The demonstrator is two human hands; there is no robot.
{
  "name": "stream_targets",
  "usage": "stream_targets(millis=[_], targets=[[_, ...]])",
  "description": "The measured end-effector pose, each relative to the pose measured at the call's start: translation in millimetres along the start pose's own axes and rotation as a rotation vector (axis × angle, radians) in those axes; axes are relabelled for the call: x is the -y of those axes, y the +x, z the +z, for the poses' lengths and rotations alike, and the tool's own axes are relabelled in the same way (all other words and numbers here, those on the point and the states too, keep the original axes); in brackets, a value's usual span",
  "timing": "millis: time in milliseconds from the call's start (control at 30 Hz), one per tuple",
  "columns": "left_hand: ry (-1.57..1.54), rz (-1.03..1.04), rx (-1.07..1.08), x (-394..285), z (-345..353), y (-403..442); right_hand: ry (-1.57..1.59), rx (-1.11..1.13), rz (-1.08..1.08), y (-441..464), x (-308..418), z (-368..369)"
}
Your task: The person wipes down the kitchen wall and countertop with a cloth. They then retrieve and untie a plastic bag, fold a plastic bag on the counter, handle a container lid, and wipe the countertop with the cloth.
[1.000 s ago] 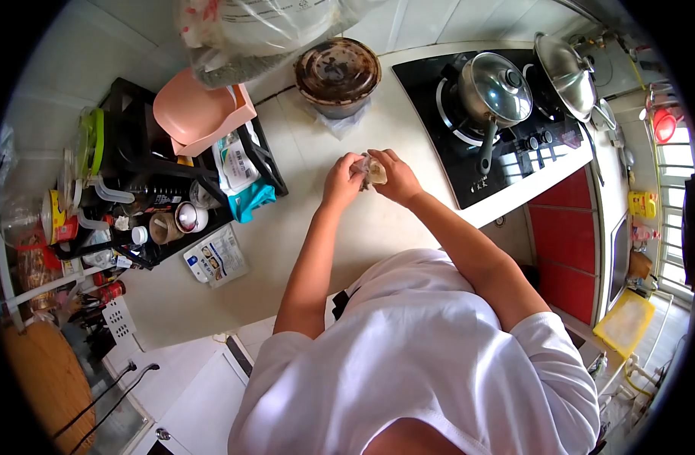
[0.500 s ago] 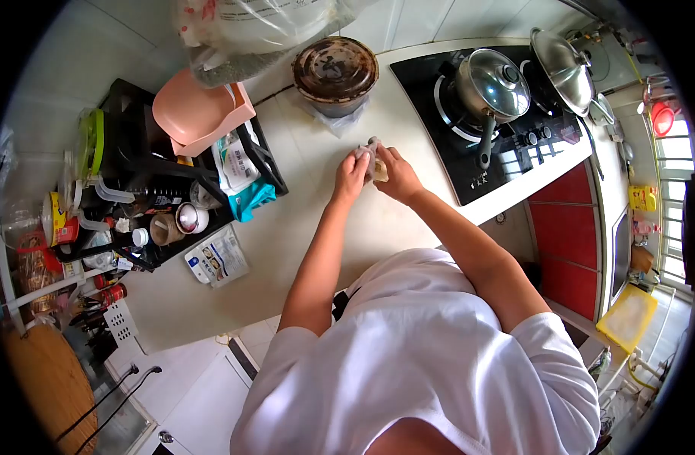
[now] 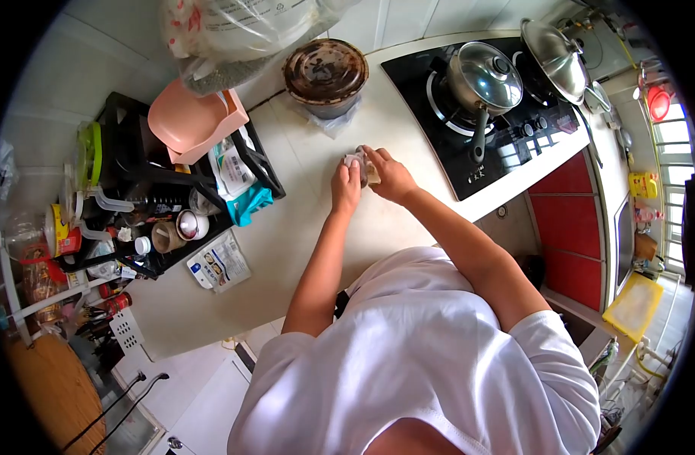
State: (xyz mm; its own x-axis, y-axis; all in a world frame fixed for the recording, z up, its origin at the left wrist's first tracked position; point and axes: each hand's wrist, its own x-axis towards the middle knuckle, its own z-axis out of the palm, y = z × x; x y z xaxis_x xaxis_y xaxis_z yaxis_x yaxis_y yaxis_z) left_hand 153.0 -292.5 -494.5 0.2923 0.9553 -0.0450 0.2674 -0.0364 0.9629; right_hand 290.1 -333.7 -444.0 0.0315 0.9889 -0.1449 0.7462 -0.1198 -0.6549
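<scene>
Above the pale counter [image 3: 302, 250], both hands meet around a small jar-like object [image 3: 372, 174], mostly hidden by the fingers. My left hand [image 3: 347, 186] is closed on a crumpled greyish cloth [image 3: 355, 158] pressed against the object's left side. My right hand [image 3: 391, 177] wraps round the object from the right, its fingertips near the cloth. What exactly the object is stays too small to tell. Beyond the hands stands a dark-lidded pot [image 3: 326, 72] on a clear plastic bag.
On the right is a black gas stove [image 3: 507, 155] with a lidded saucepan [image 3: 484, 80] and a lidded wok [image 3: 554, 61]. A black rack [image 3: 268, 171] with a pink basin [image 3: 187, 120], bottles and jars stands left. A white packet [image 3: 219, 262] lies on the counter.
Both hands have stayed together while turning the object and shifting the cloth. My right hand's fingers now reach further over the top. The whole view has tilted slightly.
</scene>
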Motion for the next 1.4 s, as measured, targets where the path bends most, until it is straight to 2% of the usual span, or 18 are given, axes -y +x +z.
stream_targets(millis=[167, 233, 333, 400, 467, 533, 667, 733, 800, 867, 933, 1000, 1033, 1100, 1200, 1267, 1333, 1400], targets=[[0.061, 0.008, -0.033, -1, -6, -22, -0.016, 0.032, -0.082, -4, -4, -2], [0.082, -0.151, 0.035, -8, -12, -38, 0.005, 0.052, -0.121, -3, -6, -3], [0.077, -0.193, 0.027, 8, -10, -62, 0.029, 0.111, -0.174, -3, -7, -11], [0.01, -0.174, -0.039, 32, -7, -65, 0.034, 0.177, -0.135, -1, -9, -12], [-0.096, -0.174, -0.102, 46, -10, -59, 0.062, 0.099, -0.262, -4, -6, -19], [-0.132, -0.18, -0.123, 25, -21, -52, 0.069, 0.124, -0.263, -3, -6, -23], [-0.055, -0.057, -0.139, 10, -35, -32, -0.021, -0.057, -0.214, -13, -11, -23], [-0.02, -0.032, -0.122, 2, -36, -17, 0.069, -0.16, 0.032, -23, -8, -17], [-0.115, 0.022, -0.121, -3, -28, -3, 0.1, -0.179, 0.072, -28, -4, -10], [-0.132, 0.059, -0.016, -4, -23, 8, 0.124, -0.131, 0.17, -27, -3, -3], [-0.082, 0.011, 0.068, -8, -23, 7, 0.135, -0.163, 0.153, -23, -4, -2], [-0.038, 0.101, 0.074, 0, -16, 6, 0.187, -0.103, 0.076, -21, -9, -8], [-0.128, 0.01, 0.119, 1, -19, 1, 0.187, -0.108, 0.081, -19, -14, -11], [-0.153, -0.028, 0.134, 2, -24, -13, 0.306, -0.003, -0.052, -16, -23, -16], [-0.184, -0.088, 0.118, 3, -28, -25, 0.215, 0.013, -0.076, -19, -22, -16], [-0.206, -0.14, 0.074, 5, -29, -32, 0.151, -0.047, -0.067, -26, -15, -7], [-0.275, -0.083, 0.006, 2, -25, -25, 0.084, -0.105, -0.061, -26, -6, -2], [-0.245, -0.034, 0.012, 0, -24, -13, 0.137, -0.078, 0.132, -24, 1, 0]])
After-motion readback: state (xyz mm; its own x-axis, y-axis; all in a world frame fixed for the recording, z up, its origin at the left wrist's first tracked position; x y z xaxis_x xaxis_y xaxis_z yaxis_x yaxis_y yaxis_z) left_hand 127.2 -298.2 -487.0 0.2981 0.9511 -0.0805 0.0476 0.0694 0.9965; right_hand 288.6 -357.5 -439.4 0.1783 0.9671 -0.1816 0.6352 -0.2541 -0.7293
